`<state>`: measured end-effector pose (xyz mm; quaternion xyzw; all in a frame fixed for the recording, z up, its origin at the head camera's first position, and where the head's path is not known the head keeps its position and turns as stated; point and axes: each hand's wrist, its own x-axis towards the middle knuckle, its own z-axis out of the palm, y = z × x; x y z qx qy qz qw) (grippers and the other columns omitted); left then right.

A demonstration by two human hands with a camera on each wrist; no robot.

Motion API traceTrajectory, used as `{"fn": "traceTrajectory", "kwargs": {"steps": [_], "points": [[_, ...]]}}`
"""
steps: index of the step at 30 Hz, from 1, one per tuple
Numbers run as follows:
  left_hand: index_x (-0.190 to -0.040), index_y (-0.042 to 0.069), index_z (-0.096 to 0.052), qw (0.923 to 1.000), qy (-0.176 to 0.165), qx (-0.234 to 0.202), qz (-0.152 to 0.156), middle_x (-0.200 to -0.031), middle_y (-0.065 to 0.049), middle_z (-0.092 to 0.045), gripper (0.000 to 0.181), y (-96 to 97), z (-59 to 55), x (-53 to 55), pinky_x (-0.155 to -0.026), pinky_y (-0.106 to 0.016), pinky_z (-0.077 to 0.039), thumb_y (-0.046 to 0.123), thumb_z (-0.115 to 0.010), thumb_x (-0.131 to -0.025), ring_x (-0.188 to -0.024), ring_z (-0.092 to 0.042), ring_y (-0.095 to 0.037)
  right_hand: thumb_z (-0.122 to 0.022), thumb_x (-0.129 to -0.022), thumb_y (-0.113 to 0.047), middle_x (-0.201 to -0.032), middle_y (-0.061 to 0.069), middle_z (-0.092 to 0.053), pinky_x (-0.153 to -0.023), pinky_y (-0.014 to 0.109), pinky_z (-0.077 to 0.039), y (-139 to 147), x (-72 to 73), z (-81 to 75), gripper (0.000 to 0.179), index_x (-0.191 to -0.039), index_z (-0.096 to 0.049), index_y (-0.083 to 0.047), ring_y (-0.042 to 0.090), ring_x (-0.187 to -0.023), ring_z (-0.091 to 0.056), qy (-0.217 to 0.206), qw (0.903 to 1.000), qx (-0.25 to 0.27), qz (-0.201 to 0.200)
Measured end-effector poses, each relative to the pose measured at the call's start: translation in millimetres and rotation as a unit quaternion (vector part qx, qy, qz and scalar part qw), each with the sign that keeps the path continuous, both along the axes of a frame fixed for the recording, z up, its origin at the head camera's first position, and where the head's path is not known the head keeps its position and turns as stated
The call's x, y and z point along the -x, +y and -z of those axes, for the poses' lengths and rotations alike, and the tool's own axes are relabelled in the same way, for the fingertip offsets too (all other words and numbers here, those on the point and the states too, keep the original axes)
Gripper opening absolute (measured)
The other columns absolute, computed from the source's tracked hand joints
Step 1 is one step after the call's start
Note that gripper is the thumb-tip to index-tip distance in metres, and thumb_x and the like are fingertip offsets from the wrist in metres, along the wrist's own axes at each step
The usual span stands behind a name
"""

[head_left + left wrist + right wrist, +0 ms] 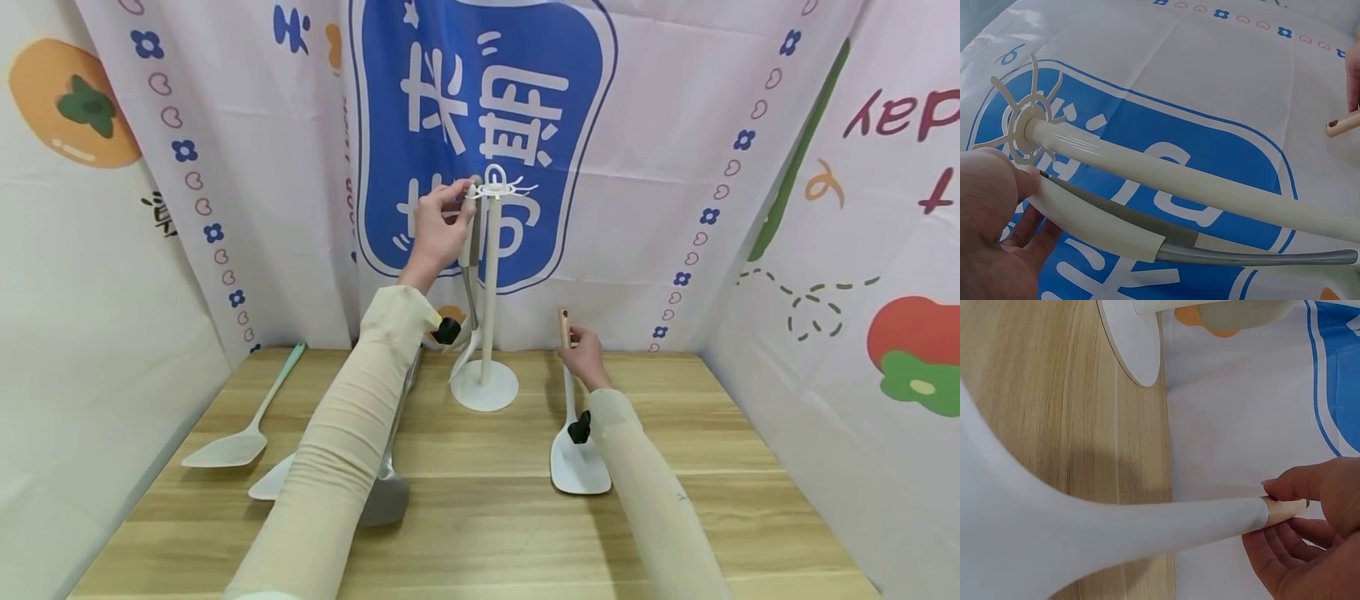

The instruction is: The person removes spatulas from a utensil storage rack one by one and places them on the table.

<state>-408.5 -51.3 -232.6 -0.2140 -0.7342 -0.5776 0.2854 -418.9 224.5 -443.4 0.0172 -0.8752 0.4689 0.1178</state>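
Observation:
A white utensil stand (491,292) with a round base and a ring of hooks rises at the back of the table. By its hooks, my left hand (438,227) pinches the top of a utensil's cream handle (1097,222). That utensil hangs downward beside the pole, with a metal neck and a pale head (466,353) near the base. Whether its handle is on a hook cannot be told. To the right, my right hand (586,358) grips the wood-ended handle of a white spatula (577,471). Its blade points toward me, low over the table.
On the left of the wooden table (480,533) lies a spatula with a mint handle (228,448). A white utensil head (273,478) and a grey ladle (386,502) are partly hidden by my left sleeve. Printed cloth (675,125) hangs behind and at both sides.

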Motion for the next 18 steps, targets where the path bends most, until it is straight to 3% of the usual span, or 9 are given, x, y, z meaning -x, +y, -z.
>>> {"fn": "traceTrajectory", "kwargs": {"steps": [18], "points": [[-0.139,0.007,-0.063,1.0000,0.001,-0.003,-0.003,-0.121,-0.013,-0.064,0.039,-1.1,-0.1,-3.5,-0.098,-0.029,-0.057,0.003,-0.062,-0.100,-0.107,-0.066,-0.025,-0.060,-0.093,0.007,-0.125,0.035,-0.060,-0.089,0.045,-0.061,-2,2.3,12.2,0.052,-0.142,-0.046,0.017,0.046,-0.111,-0.065,-0.015,0.9999,0.001,-0.004]]}}
